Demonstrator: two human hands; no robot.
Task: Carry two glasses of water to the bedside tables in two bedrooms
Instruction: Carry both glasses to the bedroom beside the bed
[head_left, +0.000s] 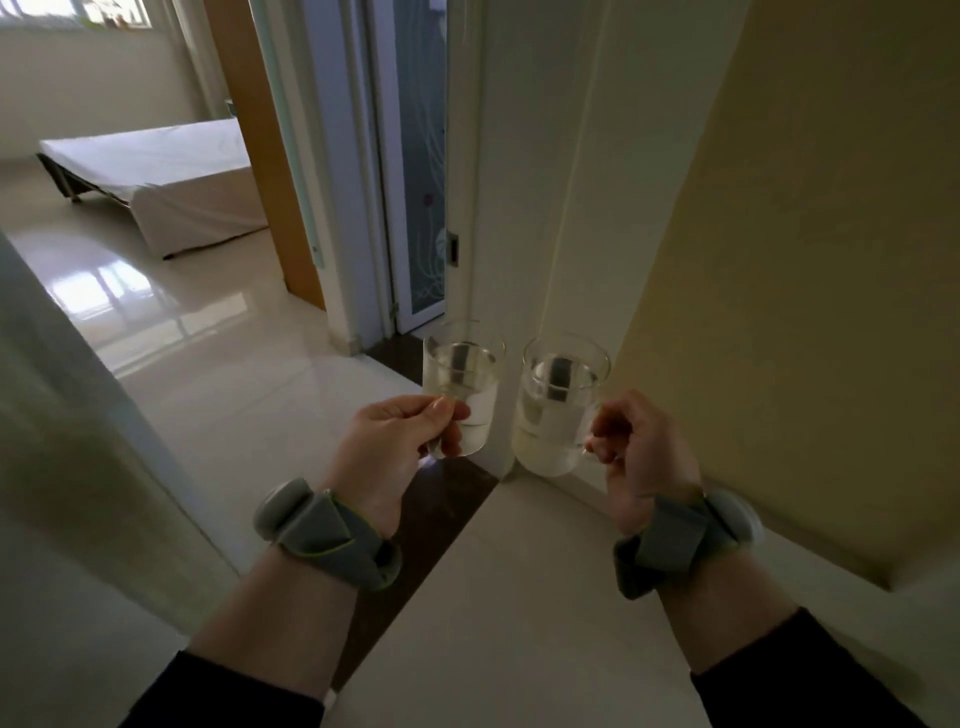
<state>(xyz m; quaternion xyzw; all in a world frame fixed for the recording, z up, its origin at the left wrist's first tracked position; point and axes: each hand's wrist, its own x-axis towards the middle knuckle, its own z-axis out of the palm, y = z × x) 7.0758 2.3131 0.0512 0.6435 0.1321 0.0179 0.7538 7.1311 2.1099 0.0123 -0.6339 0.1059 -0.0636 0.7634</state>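
Clear smooth glass tumblers (464, 387) sit in both hands; glossy tiled floor (208, 332) beyond the left hand (395, 441); grey cloth wristbands (332, 535).

Both glasses, the left glass (464, 387) and the right glass (558, 410), are clear, and so is the water in them. Each wrist wears a grey band (324, 530) edged in yellow-green; the sleeves (800, 670) are black. Beyond the fingers (447, 415) lie glossy cream floor tiles (218, 332) crossed by a dark brown threshold strip (415, 540). The bed (171, 166) is white, the wall (805, 260) pale yellow, and the frosted door panel (423, 156) has curling line patterns.
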